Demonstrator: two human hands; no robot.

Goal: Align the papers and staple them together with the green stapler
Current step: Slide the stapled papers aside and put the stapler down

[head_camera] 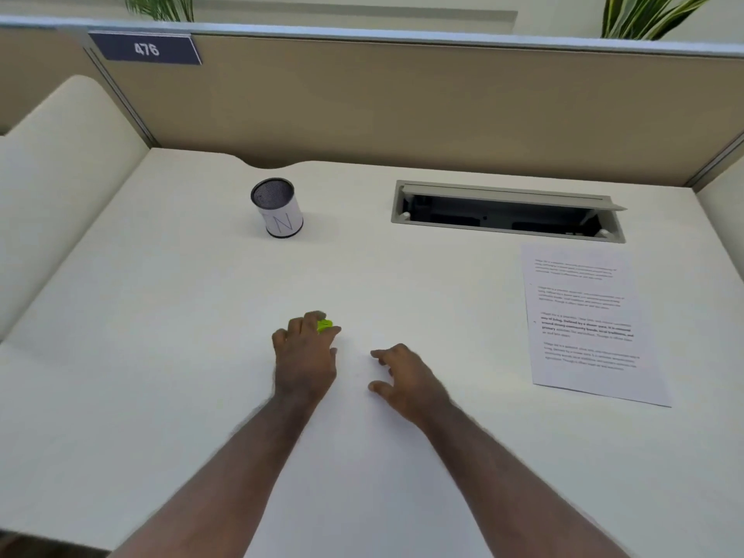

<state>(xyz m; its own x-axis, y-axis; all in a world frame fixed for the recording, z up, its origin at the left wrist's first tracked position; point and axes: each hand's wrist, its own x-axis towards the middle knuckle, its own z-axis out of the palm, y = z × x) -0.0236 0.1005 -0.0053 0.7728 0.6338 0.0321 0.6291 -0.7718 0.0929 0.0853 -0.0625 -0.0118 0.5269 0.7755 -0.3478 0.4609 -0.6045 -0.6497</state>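
A small bright green stapler (324, 325) lies on the white desk (161, 356) near the middle. My left hand (304, 356) covers most of it, fingers curled around it, so only its far end shows. My right hand (406, 376) rests on the desk just to the right, palm down, fingers spread and holding nothing. Printed papers (590, 322) lie flat as a stack at the right of the desk, well away from both hands.
A cylindrical mesh pen cup (277, 207) stands at the back left of the middle. An open cable tray (507, 213) is set into the desk at the back right. Beige partition walls enclose the desk on three sides.
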